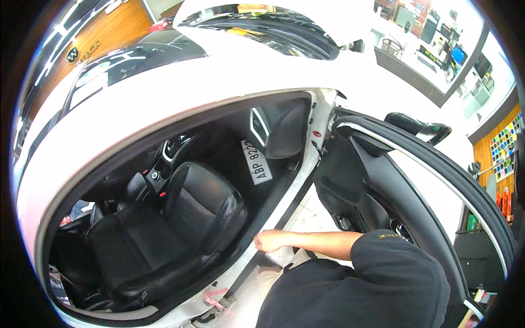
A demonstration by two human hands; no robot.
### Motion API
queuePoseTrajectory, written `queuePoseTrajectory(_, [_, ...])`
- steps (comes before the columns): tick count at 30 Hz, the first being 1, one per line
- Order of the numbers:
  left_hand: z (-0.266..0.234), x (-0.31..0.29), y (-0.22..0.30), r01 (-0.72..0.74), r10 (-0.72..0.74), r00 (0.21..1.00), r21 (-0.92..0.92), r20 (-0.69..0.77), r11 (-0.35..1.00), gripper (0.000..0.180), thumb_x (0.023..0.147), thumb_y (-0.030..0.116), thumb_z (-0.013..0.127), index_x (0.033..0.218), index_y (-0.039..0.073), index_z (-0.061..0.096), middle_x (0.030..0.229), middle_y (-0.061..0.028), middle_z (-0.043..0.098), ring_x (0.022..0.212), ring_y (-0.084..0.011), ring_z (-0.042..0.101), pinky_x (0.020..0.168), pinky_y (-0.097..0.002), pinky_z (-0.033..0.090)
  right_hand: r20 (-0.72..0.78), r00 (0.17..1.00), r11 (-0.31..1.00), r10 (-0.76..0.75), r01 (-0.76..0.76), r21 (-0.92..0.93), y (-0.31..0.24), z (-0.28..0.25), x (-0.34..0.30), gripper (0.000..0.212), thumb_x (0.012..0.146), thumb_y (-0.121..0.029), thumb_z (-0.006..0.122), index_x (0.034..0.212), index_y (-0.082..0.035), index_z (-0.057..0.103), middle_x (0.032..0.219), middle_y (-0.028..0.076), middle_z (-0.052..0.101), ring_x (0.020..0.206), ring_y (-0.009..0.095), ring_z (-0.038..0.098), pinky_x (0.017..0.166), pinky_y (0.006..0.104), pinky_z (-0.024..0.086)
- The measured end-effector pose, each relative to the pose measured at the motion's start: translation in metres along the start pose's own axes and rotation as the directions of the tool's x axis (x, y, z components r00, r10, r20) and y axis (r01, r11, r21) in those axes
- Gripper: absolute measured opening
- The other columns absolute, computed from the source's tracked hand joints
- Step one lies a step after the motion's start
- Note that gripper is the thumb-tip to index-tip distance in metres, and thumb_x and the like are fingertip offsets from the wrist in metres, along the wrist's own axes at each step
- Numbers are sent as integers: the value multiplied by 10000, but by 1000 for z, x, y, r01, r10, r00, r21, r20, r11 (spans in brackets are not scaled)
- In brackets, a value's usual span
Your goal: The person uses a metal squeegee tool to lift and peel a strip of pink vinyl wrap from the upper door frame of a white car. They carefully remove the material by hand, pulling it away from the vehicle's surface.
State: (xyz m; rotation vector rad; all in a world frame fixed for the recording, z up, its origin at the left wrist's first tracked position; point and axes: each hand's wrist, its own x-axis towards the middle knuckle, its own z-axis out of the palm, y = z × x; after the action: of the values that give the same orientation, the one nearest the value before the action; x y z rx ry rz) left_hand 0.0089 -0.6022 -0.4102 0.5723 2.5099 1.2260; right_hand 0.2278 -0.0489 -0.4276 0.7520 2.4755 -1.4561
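Note:
My right hand (267, 240) is curled closed over the pale door sill (247, 261) of a white car, its lower edge slightly blurred. Whatever its fingers may hold is hidden. My bare forearm reaches leftward from a black short sleeve. Just inside the opening is a black leather front seat (205, 191) with its backrest toward the lower left. A white licence plate (256, 162) with dark characters lies in the dark footwell ahead of the seat. My left hand does not show.
The car door (432, 188) stands wide open at right, its black mirror (418, 128) beyond. A pink strip (215, 295) hangs at the sill's rear end. The white roof (147, 82) arches over the opening. Colour samples (506, 143) hang on the far right wall.

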Motion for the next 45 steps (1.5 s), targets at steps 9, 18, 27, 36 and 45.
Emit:
queuePoseTrajectory(9, [200, 140, 284, -187, 114, 828, 78, 549, 979, 333, 1004, 207, 633, 766, -24, 665, 790, -126, 734, 679, -172, 657, 696, -330, 519, -951, 308, 837, -28, 527, 146, -74, -225, -103, 167, 976, -102, 606, 850, -4, 655, 737, 82, 632, 651, 105, 566, 594, 302, 462])
queuePoseTrajectory(18, [243, 297, 542, -196, 637, 704, -778, 312, 597, 569, 1028, 215, 548, 1528, 14, 364, 1473, -177, 534, 1208, -300, 618, 1002, -389, 440, -925, -299, 972, 235, 98, 215, 39, -371, -141, 254, 969, -152, 569, 1048, 54, 694, 801, 88, 696, 659, 146, 672, 624, 308, 541])
queuePoseTrajectory(27, [347, 268, 575, 98, 626, 567, -798, 536, 594, 414, 989, 89, 582, 1383, -25, 524, 1331, -167, 625, 1204, -339, 635, 921, -408, 545, -871, -1, 836, 492, -278, 473, 28, -547, -182, 222, 929, -164, 560, 937, -13, 723, 838, 154, 741, 738, 254, 737, 652, 412, 576])
queuePoseTrajectory(36, [368, 301, 565, 94, 477, 816, -889, 327, 448, 447, 1071, 324, 507, 1427, 53, 521, 1470, -106, 515, 1352, -245, 479, 1128, -491, 388, -743, 667, 351, 57, -710, -611, 8, -599, -231, 206, 965, -202, 583, 959, -41, 712, 878, 181, 742, 808, 309, 742, 668, 452, 573])
queuePoseTrajectory(45, [389, 248, 569, -100, 498, 674, -601, 545, 793, 271, 1029, 135, 558, 1212, -51, 630, 1123, -164, 706, 986, -260, 683, 906, -361, 530, -333, 779, 425, -531, -95, -900, -24, -457, -228, 334, 903, -403, 694, 910, -82, 602, 768, 44, 601, 661, 212, 644, 546, 339, 480])
